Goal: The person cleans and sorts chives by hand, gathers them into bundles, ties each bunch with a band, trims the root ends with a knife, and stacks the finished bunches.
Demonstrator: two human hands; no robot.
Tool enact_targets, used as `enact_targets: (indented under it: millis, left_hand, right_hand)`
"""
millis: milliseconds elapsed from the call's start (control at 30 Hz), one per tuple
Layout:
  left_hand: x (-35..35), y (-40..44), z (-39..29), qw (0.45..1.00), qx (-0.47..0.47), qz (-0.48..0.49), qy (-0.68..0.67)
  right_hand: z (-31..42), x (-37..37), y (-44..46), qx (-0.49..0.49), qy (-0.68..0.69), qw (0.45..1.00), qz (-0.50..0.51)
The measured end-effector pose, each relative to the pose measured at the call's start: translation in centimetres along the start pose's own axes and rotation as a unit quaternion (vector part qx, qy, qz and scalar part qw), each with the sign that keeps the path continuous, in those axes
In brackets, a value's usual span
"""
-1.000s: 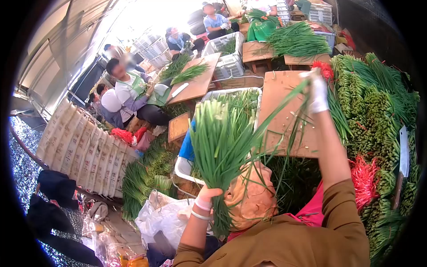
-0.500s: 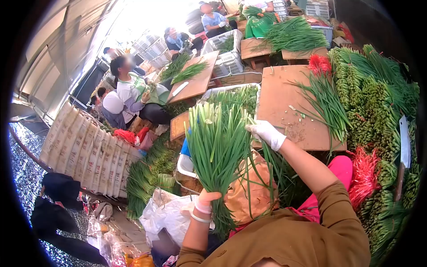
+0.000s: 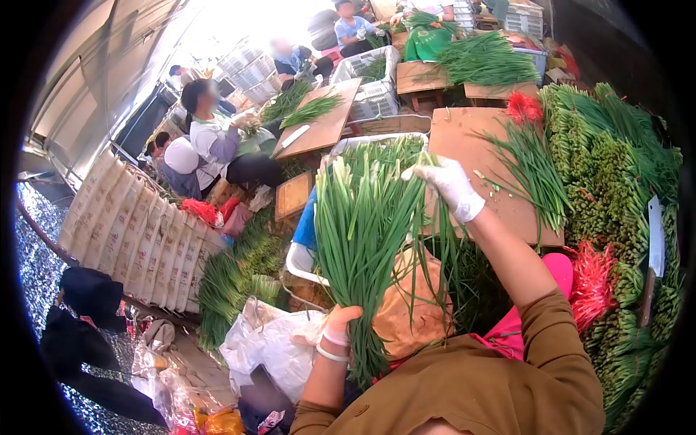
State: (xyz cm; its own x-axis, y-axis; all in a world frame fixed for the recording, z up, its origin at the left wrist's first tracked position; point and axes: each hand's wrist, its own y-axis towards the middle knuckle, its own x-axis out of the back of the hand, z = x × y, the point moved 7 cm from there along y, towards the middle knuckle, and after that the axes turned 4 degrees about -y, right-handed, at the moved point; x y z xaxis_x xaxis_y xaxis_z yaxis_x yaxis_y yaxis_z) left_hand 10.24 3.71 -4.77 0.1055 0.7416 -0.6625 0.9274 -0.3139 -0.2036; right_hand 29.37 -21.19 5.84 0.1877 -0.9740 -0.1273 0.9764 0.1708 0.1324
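Note:
My left hand [image 3: 339,324] is closed around the lower, leafy part of a thick bunch of garlic chives [image 3: 366,232], held upright with the pale cut ends on top. A white band circles that wrist. At the upper right of the bunch, my right hand [image 3: 448,187], in a white glove, pinches a few chive stalks near their ends. Long loose leaves [image 3: 442,268] hang below it. Right of my hands, a wooden board [image 3: 464,145] bears a smaller pile of chives [image 3: 529,167] and a few cut scraps.
Stacked chive bundles [image 3: 602,167] rise on my right, with a cleaver [image 3: 655,246] and red ties [image 3: 593,286] on them. A white crate [image 3: 308,264] stands behind the bunch. Stacked white crates [image 3: 138,239] stand left. Several people sit at boards farther back.
My right hand has moved slightly up and to the right, and the stalks at its fingers now lean outward from the bunch. My left hand keeps its hold. The view has shifted a little.

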Motion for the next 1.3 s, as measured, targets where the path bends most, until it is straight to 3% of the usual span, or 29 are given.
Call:
enact_targets:
  millis: [100,133,233,333,400,433,467,533,567,600,700,800,833,900,967,1000,1033,1067,1133,1167,1200,1233,1300]
  left_hand:
    - [0.0,0.6,-0.2,1.000,0.005,0.017,0.004]
    - [0.1,0.9,-0.1,1.000,0.001,0.018,0.019]
    - [-1.0,1.3,-0.1,0.999,-0.001,0.036,0.032]
    - [-0.7,1.0,0.4,0.997,0.002,0.074,-0.019]
    - [-2.7,0.2,-0.3,0.997,0.006,0.071,-0.029]
    - [-3.1,-0.2,-0.5,0.997,0.008,0.070,-0.033]
    - [1.1,0.0,0.9,0.999,-0.022,0.031,0.011]
    - [4.4,-1.5,1.5,0.997,-0.023,0.029,0.062]
    - [5.4,-2.5,1.6,0.995,-0.024,0.028,0.087]
    - [6.0,-3.6,2.3,0.998,0.003,0.021,0.057]
    - [7.6,-5.2,3.5,0.999,0.002,-0.008,0.054]
    - [7.8,-6.4,4.2,0.999,0.008,-0.030,0.009]
    - [7.4,-6.5,4.3,0.999,0.017,-0.025,-0.008]
    - [6.1,-6.6,4.1,0.999,0.012,-0.031,-0.037]
    - [4.6,-6.6,4.1,0.998,0.016,-0.021,-0.064]
    - [4.0,-6.5,4.0,0.997,0.023,-0.008,-0.076]
    - [3.3,-6.5,4.1,0.996,0.030,0.004,-0.089]
    - [2.8,-6.4,4.2,0.995,0.035,0.017,-0.095]
    - [1.8,-6.1,4.3,0.992,0.047,0.044,-0.108]
    - [1.2,-5.9,4.2,0.993,0.046,0.047,-0.097]
    - [0.5,-5.8,4.1,0.994,0.046,0.049,-0.088]
    - [0.0,-5.7,4.1,0.995,0.045,0.050,-0.079]
    - [-0.6,-5.7,4.1,0.996,0.035,0.047,-0.067]
  right_hand:
    - [2.2,-0.8,0.1,0.040,0.083,0.996,0.012]
    - [3.0,-0.7,-0.3,0.045,0.018,0.999,0.009]
    - [4.8,-1.6,-1.7,0.059,0.042,0.997,0.006]
    - [5.7,0.4,-2.1,0.098,-0.001,0.993,-0.060]
    - [7.2,3.1,-1.5,0.135,0.018,0.989,-0.062]
    - [8.8,4.9,-2.0,0.102,0.016,0.986,-0.132]
    - [9.1,7.9,-1.4,0.117,0.014,0.974,-0.196]
    - [11.5,10.9,-1.2,0.127,0.002,0.976,-0.178]
    - [10.7,15.1,-0.5,0.106,-0.015,0.970,-0.218]
    - [12.7,14.7,-2.2,0.116,0.032,0.958,-0.261]
    - [14.6,19.9,-1.4,0.219,0.007,0.926,-0.307]
    - [11.7,17.9,-1.1,0.160,-0.021,0.970,-0.179]
    - [9.4,16.6,-1.5,0.085,-0.142,0.966,-0.198]
    - [1.8,14.0,-0.6,-0.010,-0.153,0.976,-0.153]
    - [-4.0,9.0,-1.3,0.006,-0.207,0.976,-0.071]
    - [-5.4,6.6,-2.4,-0.089,-0.237,0.967,-0.003]
    - [-7.6,4.2,-3.2,-0.125,-0.118,0.984,0.055]
    - [-8.1,1.6,-3.6,-0.105,-0.085,0.988,0.073]
    - [-8.9,-3.1,-5.0,-0.181,0.149,0.961,0.147]
    - [-9.9,-4.7,-5.0,-0.207,0.180,0.953,0.125]
    - [-8.6,-6.4,-5.5,-0.209,0.176,0.948,0.164]
    - [-8.9,-7.7,-5.4,-0.188,0.265,0.926,0.190]
    - [-9.2,-7.6,-4.5,-0.174,0.223,0.945,0.161]
